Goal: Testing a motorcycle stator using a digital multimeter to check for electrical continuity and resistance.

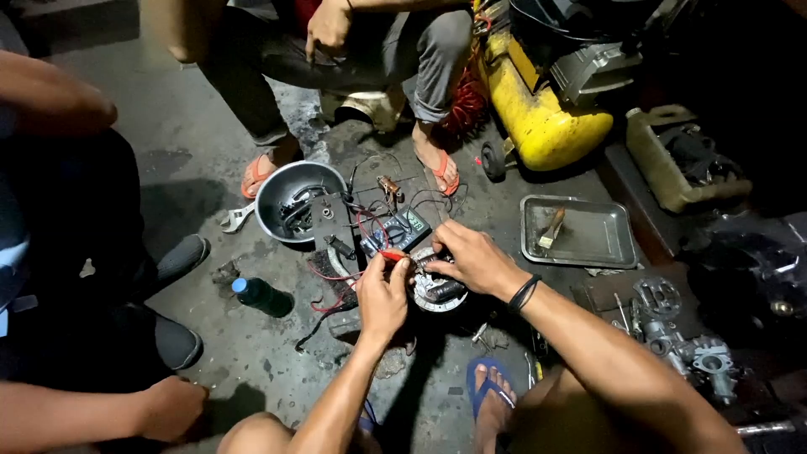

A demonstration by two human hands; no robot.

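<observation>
On the concrete floor (210, 160), a round coil-wound part (437, 290) is steadied under the right hand (471, 256), fingers curled on it, while a red probe (392, 255) is pinched in the left hand (382, 298). Probing appears under way, unfinished: a digital meter (402, 229) lies just behind, its leads still attached.

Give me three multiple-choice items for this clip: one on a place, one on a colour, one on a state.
1. Where does the metal bowl lie?
A. on the floor, left of the meter
B. in the tray
C. on the yellow tank

2. What colour is the probe pinched in the left hand?
A. blue
B. red
C. green

3. How does the bottle lie?
A. upright
B. on its side
C. hanging

Key: 1 A, it sits beside the meter; 2 B, red shows between the fingers; 3 B, it lies flat on the floor.
</observation>
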